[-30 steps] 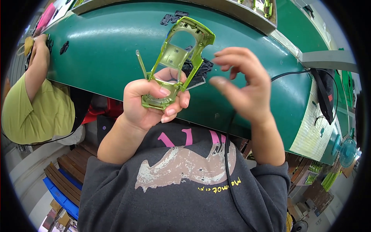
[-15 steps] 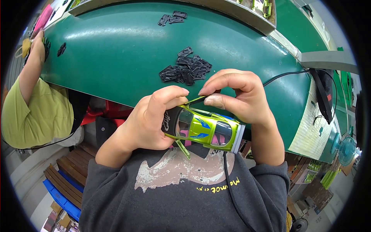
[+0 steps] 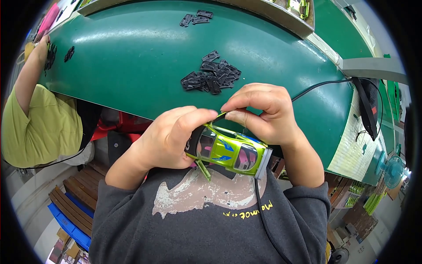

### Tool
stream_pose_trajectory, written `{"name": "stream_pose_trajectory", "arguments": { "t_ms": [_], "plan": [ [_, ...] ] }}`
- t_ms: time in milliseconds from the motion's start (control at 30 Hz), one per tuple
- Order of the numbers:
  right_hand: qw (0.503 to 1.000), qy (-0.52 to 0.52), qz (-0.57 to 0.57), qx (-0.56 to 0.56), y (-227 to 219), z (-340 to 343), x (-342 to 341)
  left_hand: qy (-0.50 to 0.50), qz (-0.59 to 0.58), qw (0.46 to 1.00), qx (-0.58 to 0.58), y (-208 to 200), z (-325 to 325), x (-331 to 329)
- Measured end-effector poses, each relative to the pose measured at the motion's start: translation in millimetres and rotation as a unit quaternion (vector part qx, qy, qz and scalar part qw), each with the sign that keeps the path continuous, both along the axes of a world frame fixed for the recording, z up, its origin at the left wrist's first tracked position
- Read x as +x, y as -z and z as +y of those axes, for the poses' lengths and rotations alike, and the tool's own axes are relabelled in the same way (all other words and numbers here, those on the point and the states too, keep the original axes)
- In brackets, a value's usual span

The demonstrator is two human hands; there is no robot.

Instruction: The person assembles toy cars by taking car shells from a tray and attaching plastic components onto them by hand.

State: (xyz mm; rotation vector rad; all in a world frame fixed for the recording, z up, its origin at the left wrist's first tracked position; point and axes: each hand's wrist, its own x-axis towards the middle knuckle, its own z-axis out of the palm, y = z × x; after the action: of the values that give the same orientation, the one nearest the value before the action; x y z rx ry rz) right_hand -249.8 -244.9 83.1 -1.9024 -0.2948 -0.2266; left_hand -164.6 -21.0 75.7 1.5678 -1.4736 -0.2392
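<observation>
Just in front of my chest, off the table's near edge, I hold a lime-green toy car with clear windows and blue decals. My left hand is wrapped round its dark left end, thumb below and index finger along the far side. A narrow green flap sticks out from the near side of the car. At its far side, my right hand pinches a small black-and-green part between thumb and index finger. The left index fingertip comes close to that part. Most of it is hidden by my fingers.
Beyond my hands lies a pile of flat black plastic parts on the green table, with a smaller group farther back. A tray stands at the far edge. A black cable runs right. A co-worker's arm reaches in at left.
The toy car has shifted slightly left and tilted, its right end turning toward me. Both hands have come a little closer together. At left, the co-worker's arm has moved slightly.
</observation>
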Motion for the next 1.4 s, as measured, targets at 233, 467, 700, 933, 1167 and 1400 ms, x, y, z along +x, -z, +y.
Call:
{"name": "stream_pose_trajectory", "arguments": {
  "t_ms": [233, 467, 700, 933, 1167, 1400],
  "plan": [
    [0.998, -0.007, 0.047, 0.043, 12, 8, 4, 0.002, 0.002, 0.998, 0.064, -5, 4, -1],
    [0.992, 0.033, 0.067, -0.098, -11, -23, 54, -0.164, 0.048, 0.985, 0.021, -4, 17, -1],
    [0.942, 0.007, 0.036, -0.334, 11, -21, 100, -0.279, 0.064, 0.957, -0.042, 7, 28, 15],
    [0.962, 0.060, 0.165, -0.210, 6, -17, 101, -0.336, 0.101, 0.936, -0.044, 17, 33, 22],
    [0.952, 0.118, 0.215, 0.184, 2, -33, 53, -0.392, 0.139, 0.909, 0.016, 13, 17, 24],
    [0.928, 0.136, 0.202, 0.282, -1, -20, 25, -0.380, 0.126, 0.916, -0.007, 12, -11, 19]
  ]
}}
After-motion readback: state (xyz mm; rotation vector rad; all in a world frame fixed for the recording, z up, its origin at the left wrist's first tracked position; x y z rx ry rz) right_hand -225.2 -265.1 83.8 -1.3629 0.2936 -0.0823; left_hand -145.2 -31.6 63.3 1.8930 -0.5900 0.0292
